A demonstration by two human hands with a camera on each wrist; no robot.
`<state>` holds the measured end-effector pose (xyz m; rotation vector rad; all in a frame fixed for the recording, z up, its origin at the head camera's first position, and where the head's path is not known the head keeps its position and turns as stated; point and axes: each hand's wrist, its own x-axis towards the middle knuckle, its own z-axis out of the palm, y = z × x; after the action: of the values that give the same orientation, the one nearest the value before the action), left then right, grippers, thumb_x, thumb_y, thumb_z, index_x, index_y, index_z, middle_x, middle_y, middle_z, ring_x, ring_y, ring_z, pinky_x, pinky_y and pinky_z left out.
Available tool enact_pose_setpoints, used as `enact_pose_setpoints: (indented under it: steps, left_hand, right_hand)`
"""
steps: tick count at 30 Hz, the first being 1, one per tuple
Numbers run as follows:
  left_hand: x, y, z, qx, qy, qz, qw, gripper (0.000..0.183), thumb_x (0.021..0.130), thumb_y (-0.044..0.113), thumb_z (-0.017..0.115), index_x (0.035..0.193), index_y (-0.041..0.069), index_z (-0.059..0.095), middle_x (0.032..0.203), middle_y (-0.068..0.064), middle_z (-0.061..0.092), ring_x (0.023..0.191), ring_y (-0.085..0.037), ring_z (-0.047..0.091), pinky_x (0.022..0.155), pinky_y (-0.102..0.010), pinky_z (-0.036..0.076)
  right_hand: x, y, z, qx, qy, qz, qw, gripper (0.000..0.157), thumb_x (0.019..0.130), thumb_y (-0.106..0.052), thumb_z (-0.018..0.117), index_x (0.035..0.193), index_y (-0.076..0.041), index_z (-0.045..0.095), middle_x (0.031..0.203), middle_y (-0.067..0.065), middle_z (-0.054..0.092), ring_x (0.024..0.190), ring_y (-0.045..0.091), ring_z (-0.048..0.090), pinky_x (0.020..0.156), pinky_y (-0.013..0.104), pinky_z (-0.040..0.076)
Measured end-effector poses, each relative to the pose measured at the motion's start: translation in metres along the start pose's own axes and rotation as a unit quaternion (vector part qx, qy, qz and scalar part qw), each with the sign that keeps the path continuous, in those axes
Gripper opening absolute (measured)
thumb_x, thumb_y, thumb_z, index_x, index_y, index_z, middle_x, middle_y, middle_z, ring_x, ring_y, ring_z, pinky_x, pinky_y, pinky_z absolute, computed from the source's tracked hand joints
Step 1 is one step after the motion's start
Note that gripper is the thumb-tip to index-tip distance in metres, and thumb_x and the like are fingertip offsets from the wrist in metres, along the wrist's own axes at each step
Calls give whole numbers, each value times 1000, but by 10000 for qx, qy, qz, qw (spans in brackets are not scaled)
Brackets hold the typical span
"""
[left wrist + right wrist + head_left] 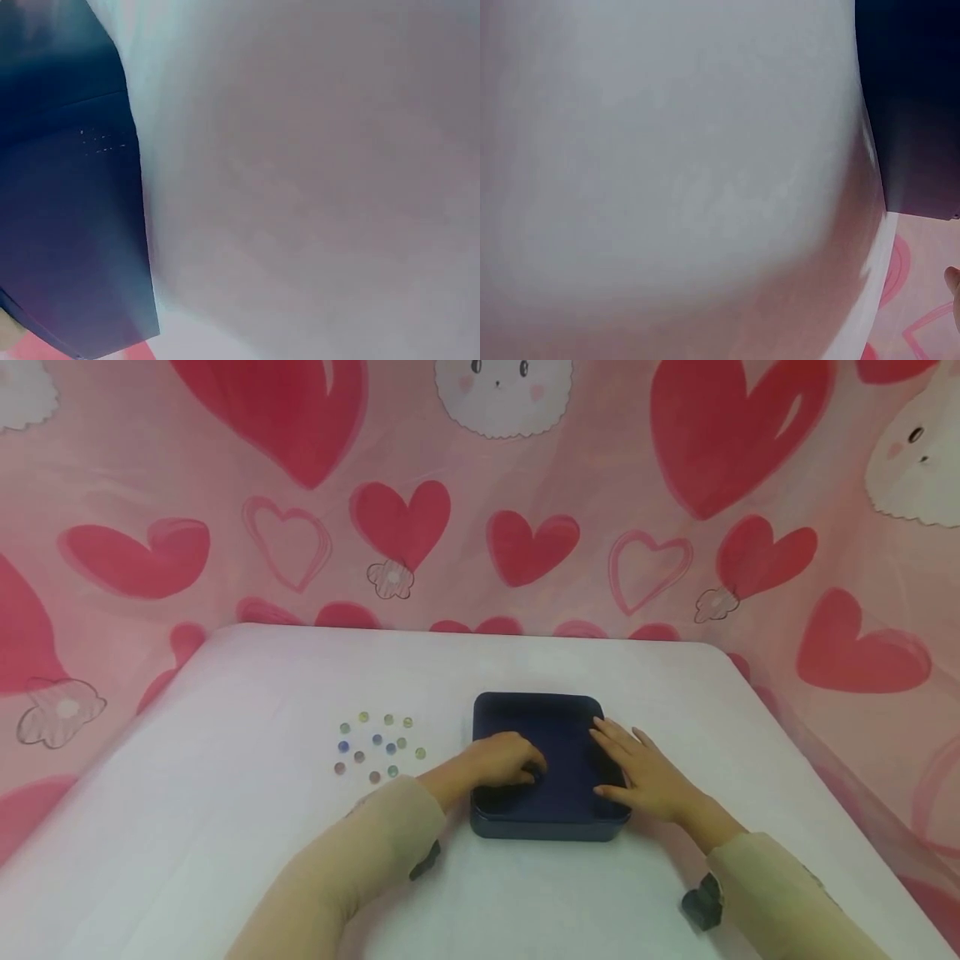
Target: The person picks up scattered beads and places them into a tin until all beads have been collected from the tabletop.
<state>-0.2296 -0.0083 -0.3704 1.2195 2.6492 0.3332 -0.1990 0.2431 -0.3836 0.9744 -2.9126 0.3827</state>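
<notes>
A dark blue rectangular box (551,830) with no lid on stands on the white table. My left hand (501,760) reaches over its left wall, with bent fingers low inside; I cannot tell whether they hold anything. On the right wall, my right hand (651,777) rests with fingers spread over the rim and the thumb near the front corner. Several glass marbles (377,739) lie scattered on the table to the left of the box. The left wrist view shows the box's side (67,217), and the right wrist view its other side (922,112).
A dark wrist camera (703,903) hangs under the right sleeve, and another dark piece (425,862) shows beneath the left sleeve. Behind the white table (255,693) hangs a pink cloth (465,477) with red hearts.
</notes>
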Motion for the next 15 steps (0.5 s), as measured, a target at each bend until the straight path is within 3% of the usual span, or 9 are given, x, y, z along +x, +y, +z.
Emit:
enact_pose_setpoints:
  steps: [7, 15]
  left_hand:
    - [-4, -4, -8, -1029, 719, 18, 9921, 26, 85, 15, 65, 111, 11, 67, 108, 0, 67, 101, -10, 62, 88, -19, 47]
    - [-22, -9, -16, -1492, 1043, 18, 9833, 26, 86, 17, 64, 111, 11, 66, 110, -1, 66, 103, -12, 61, 88, -23, 48]
  right_hand:
    - [0, -1, -1, 28, -74, 100, 9999, 78, 81, -42, 61, 140, -1, 31, 149, 16, 23, 136, 36, 18, 107, 60, 12]
    - [0, -2, -1, -2, 2, 18, 10000, 75, 83, -42, 58, 139, 0, 32, 148, 18, 26, 136, 35, 20, 107, 59, 14]
